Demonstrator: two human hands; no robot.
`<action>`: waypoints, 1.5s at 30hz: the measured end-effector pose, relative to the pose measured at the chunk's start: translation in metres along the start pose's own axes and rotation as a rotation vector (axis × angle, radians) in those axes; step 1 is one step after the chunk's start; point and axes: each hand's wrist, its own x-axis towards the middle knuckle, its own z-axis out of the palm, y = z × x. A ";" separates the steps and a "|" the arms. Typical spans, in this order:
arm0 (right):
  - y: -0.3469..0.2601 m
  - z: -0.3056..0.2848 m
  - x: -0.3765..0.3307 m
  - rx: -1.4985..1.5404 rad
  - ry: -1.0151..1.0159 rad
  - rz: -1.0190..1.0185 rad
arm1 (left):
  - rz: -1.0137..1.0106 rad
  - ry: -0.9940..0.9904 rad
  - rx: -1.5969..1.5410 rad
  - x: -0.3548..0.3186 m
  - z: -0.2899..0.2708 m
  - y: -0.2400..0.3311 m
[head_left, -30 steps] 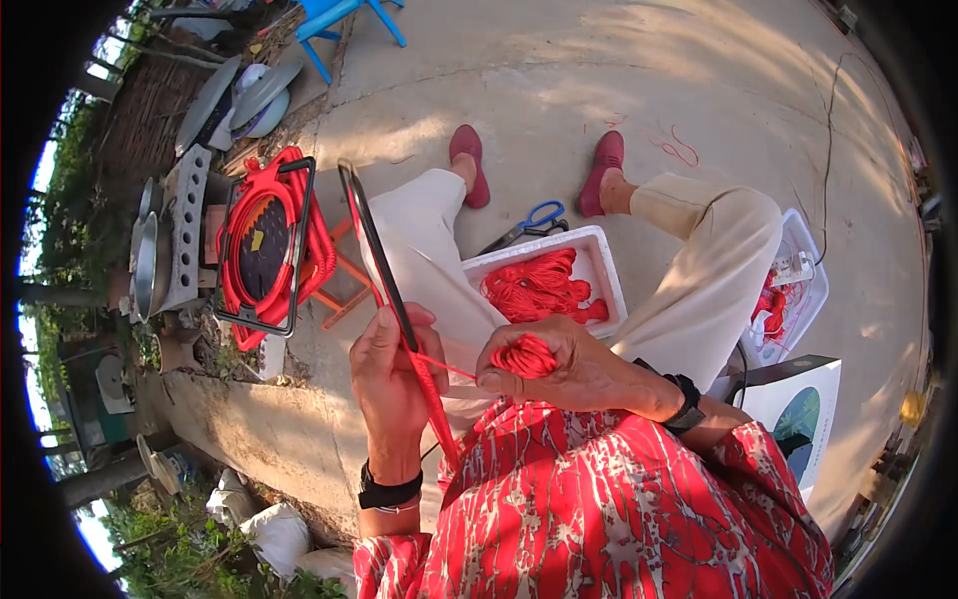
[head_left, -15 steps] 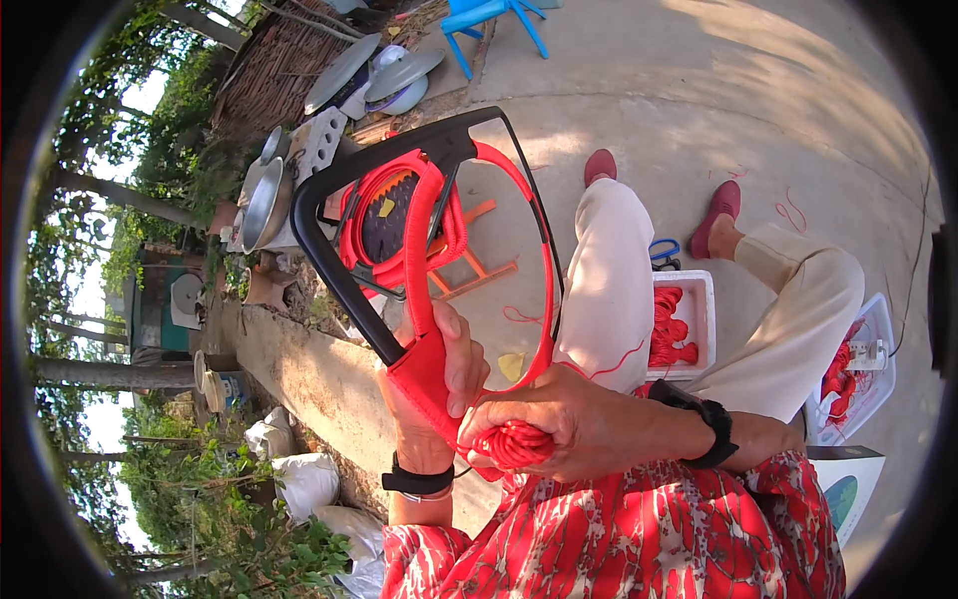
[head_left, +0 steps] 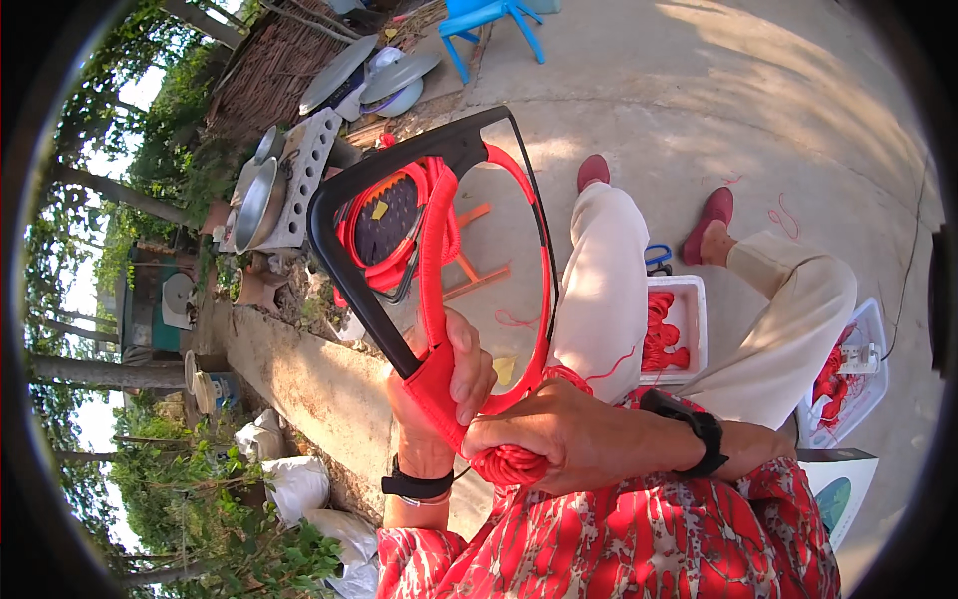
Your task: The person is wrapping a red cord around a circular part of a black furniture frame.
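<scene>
Item one: a frame [head_left: 349, 275], black bar with red wrapping [head_left: 432, 270] on its curved sides, raised before me, left of my legs, its narrow lower corner at my hands. Judged by eye, light for its size and stiff along the bar; the wrapping looks smooth, perhaps slightly slippery, with a little give, and nothing seems fragile. Best hold: low, at the wrapped corner where the sides meet (the thin far side looks likeliest to flex). Item two: a hank [head_left: 511, 466] of red cord, just beside that corner; probably soft and light, apt to loosen unless gripped round its middle. Left hand [head_left: 467, 374]: fingers curled about the wrapped corner, closed on it, none spread. Right hand [head_left: 579, 429]: a fist pressed around the hank, red loops showing on both sides of it; whether its fingertips also pinch a single turn, I cannot tell. Nearby: a red strand [head_left: 611, 373] across my trouser leg [head_left: 609, 270]; a white box [head_left: 702, 329] holding more red cord [head_left: 662, 334]; a second frame [head_left: 387, 268] beyond the first, by an orange stand [head_left: 486, 278].
</scene>
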 end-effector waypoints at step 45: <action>0.040 -0.070 -0.129 0.108 1.008 0.755 | -0.734 -0.105 0.261 0.074 -0.018 -0.131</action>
